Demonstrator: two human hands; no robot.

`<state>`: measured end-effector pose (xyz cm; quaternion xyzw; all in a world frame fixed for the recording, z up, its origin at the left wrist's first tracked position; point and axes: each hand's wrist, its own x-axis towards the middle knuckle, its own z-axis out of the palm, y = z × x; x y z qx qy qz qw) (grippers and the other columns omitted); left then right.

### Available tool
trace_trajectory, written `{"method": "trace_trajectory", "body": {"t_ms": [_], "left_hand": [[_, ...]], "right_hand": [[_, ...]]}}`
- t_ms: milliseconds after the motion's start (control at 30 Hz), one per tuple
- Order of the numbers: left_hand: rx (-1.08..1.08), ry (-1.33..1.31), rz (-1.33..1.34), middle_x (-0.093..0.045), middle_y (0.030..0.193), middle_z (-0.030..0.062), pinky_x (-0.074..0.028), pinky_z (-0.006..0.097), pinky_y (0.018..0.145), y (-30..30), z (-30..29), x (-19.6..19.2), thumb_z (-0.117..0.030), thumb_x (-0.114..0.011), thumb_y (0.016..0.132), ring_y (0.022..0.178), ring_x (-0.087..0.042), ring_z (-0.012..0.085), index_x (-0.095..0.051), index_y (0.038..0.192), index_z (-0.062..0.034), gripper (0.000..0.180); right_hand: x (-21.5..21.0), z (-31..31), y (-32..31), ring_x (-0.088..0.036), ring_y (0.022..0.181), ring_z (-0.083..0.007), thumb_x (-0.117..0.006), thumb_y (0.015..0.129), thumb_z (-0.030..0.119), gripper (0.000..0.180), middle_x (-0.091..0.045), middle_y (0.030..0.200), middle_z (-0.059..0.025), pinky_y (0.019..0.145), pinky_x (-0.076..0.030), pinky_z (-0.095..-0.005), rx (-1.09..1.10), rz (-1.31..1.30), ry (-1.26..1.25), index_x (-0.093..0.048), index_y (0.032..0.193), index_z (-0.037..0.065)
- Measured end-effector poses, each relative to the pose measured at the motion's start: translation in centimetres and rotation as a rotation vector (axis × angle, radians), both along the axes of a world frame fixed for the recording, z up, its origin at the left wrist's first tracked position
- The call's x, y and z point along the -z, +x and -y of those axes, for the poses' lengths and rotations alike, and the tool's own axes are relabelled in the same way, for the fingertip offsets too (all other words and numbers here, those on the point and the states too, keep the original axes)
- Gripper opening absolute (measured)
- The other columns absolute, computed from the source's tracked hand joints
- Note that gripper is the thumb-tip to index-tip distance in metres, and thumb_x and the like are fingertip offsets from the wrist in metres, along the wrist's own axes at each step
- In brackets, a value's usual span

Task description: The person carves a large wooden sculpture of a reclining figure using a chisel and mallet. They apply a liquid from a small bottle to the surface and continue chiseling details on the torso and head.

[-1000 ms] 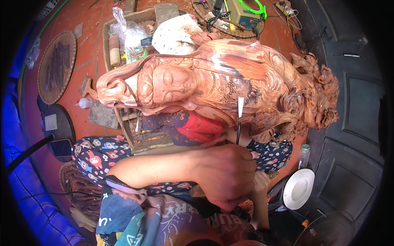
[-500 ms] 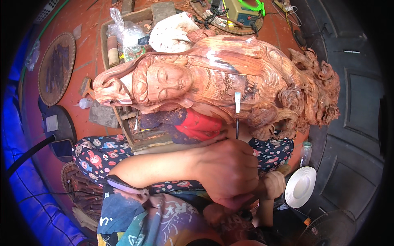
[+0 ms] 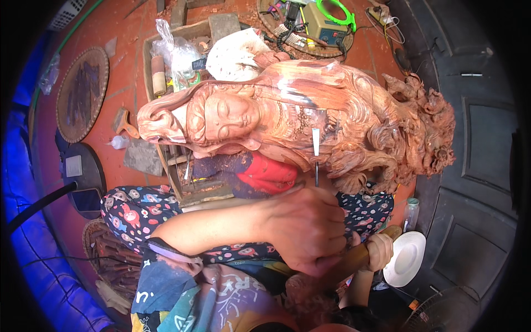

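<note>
Handle of the chisel [image 3: 317, 145] hidden from view inside the left hand [image 3: 307, 227]

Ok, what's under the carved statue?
Along the near side of the statue, red cloth and part of a wooden tray peek out; whatever else lies beneath is covered.

White lettering [image 3: 235, 299] marks my colourful shirt [image 3: 166, 296], nearer me than the carved statue [image 3: 293, 119]; beyond it, a dark label [image 3: 199, 64] is unreadable.
</note>
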<state>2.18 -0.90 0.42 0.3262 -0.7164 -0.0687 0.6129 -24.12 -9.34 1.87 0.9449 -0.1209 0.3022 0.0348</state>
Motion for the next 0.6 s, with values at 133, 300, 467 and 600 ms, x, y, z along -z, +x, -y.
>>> {"method": "trace_trajectory", "body": {"t_ms": [133, 300, 467, 600], "left_hand": [[0.0, 0.023, 0.006, -0.04, 0.058, -0.0005, -0.032, 0.032, 0.049, 0.0, 0.2, -0.3, -0.03, -0.061, 0.073, 0.053, -0.046, 0.0162, -0.043, 0.057, -0.014, 0.029], [-0.059, 0.037, -0.019, -0.04, 0.058, -0.0007, -0.031, 0.032, 0.049, -0.4, 0.3, -0.7, -0.03, -0.061, 0.073, 0.053, -0.045, 0.0159, -0.043, 0.058, -0.0145, 0.028], [-0.097, 0.064, -0.05, -0.042, 0.056, -0.0001, -0.035, 0.033, 0.047, -0.6, 0.5, -1.5, -0.027, -0.062, 0.073, 0.053, -0.046, 0.0172, -0.048, 0.058, -0.0132, 0.025], [-0.117, 0.074, -0.061, -0.042, 0.055, 0.0002, -0.037, 0.035, 0.047, -0.7, 0.7, -1.9, -0.024, -0.063, 0.073, 0.053, -0.047, 0.0179, -0.048, 0.057, -0.0129, 0.025]], "right_hand": [[0.0, 0.3, -0.1, -0.058, 0.059, -0.0263, -0.085, 0.066, 0.01, 0.037, -0.058, 0.068, -0.0093, 0.055, -0.05, -0.0364, -0.036, 0.036, 0.006, -0.051, 0.077, 0.004], [-0.2, 0.4, 0.1, -0.058, 0.059, -0.0252, -0.085, 0.068, 0.012, 0.036, -0.058, 0.067, -0.0085, 0.055, -0.05, -0.0362, -0.004, 0.052, 0.023, -0.051, 0.078, 0.004], [0.5, 0.4, 0.1, -0.058, 0.059, -0.0248, -0.085, 0.069, 0.014, 0.036, -0.058, 0.068, -0.0082, 0.055, -0.05, -0.0361, 0.007, 0.093, 0.046, -0.051, 0.079, 0.005], [0.6, -0.2, 0.3, -0.058, 0.059, -0.0248, -0.085, 0.069, 0.015, 0.036, -0.059, 0.068, -0.0083, 0.055, -0.05, -0.0362, 0.012, 0.115, 0.096, -0.052, 0.079, 0.005]]}}
